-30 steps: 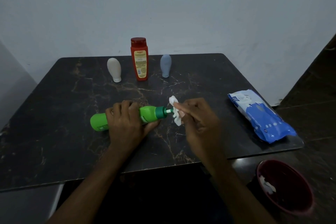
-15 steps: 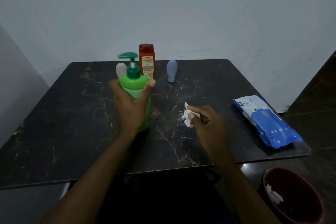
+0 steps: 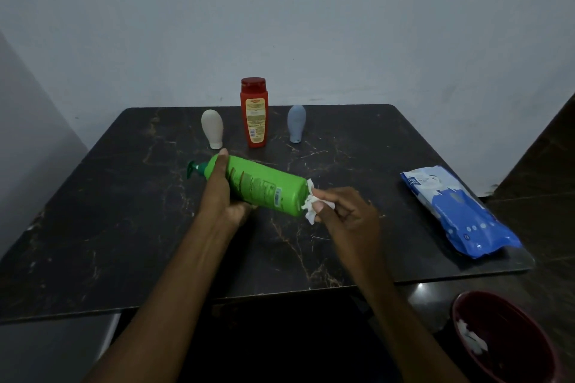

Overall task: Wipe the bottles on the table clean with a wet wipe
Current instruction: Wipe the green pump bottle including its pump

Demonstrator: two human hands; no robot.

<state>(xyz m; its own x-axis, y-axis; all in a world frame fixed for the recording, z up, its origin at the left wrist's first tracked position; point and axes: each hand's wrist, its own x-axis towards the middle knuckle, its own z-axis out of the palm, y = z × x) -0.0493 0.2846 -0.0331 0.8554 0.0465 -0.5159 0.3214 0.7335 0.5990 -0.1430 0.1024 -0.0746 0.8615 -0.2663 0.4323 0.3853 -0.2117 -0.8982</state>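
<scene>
My left hand [image 3: 221, 193] grips a green pump bottle [image 3: 264, 188], held sideways over the dark marble table [image 3: 124, 227] with its pump to the left and its base to the right. Against that base my right hand [image 3: 345, 216] presses a crumpled white wet wipe [image 3: 309, 205]. At the back of the table stand a cream bottle [image 3: 212, 128], a red bottle [image 3: 254, 112] and a blue-grey bottle [image 3: 296, 123], all upright and apart from my hands.
A blue pack of wet wipes [image 3: 457, 211] lies near the table's right edge. On the floor at the lower right stands a dark red bin [image 3: 504, 339] with used white wipes inside. A wall runs close behind the table.
The green bottle went from lying with its pump to the right, to upright, to sideways with its pump to the left. My right hand moved the wipe from the pump to the base.
</scene>
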